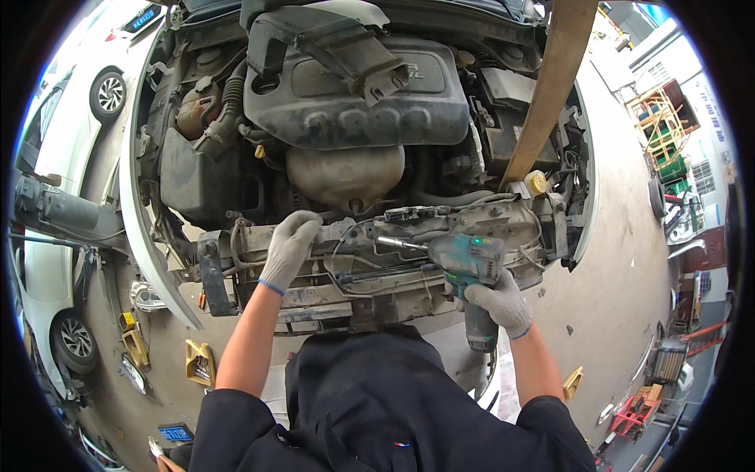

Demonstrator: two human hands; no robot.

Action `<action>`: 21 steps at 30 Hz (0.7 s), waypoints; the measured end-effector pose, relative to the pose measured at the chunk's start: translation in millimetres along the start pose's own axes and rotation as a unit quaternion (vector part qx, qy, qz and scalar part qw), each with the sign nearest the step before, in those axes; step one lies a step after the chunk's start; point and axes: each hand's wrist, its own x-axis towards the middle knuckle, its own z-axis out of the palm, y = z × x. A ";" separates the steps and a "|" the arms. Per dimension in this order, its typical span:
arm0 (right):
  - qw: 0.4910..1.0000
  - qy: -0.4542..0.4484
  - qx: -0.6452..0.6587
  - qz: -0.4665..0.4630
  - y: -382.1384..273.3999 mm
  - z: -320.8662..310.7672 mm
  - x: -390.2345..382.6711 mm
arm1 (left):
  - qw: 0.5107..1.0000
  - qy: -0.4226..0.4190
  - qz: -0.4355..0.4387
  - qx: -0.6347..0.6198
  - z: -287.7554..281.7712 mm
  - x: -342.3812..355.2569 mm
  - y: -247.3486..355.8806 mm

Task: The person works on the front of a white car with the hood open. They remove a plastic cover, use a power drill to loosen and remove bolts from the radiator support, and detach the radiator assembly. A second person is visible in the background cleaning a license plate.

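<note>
My right hand [503,303], in a pale knitted glove, is wrapped round the grip of a teal and black cordless impact driver [464,259]. Its long metal socket bit [401,243] points left over the car's front crossmember [346,275]. My left hand [291,250], gloved with a blue cuff, has its fingers curled together at the crossmember's upper edge. Whatever those fingers hold, if anything, is hidden. Between the hands, a thin black cable [336,256] loops over the crossmember. Just behind stands a rusty-brown metal heat shield [346,175].
A dusty engine cover [354,98] carries a loose air duct [346,55]. A wooden prop [550,94] slants across the bay's right side, beside a yellow cap [536,182]. Yellow trays [200,363] lie on the floor. A white car [55,236] stands at left; a person's hand [155,447] shows lower left.
</note>
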 end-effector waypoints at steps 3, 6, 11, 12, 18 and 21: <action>0.997 0.022 0.073 0.010 27.8 -5.2 -6.5 | 0.944 0.025 -0.185 -0.271 -4.9 -36.3 13.3; 0.996 0.016 0.085 0.022 55.1 -8.6 -2.7 | 0.876 0.012 -0.233 -0.423 -3.7 -63.8 7.0; 0.994 -0.010 0.100 0.046 68.8 0.0 10.7 | 0.964 0.092 -0.234 -0.088 -8.6 -108.0 -8.6; 0.994 -0.024 0.096 0.041 71.8 2.7 16.4 | 0.961 0.130 -0.235 -0.068 -12.4 -122.2 -11.5; 0.981 -0.154 -0.114 0.019 78.5 23.9 70.2 | 0.881 0.356 -0.312 -0.003 -72.2 -224.7 -107.8; 0.966 -0.234 -0.103 -0.033 71.1 52.8 96.1 | 0.857 0.373 -0.353 0.046 -99.1 -237.7 -136.5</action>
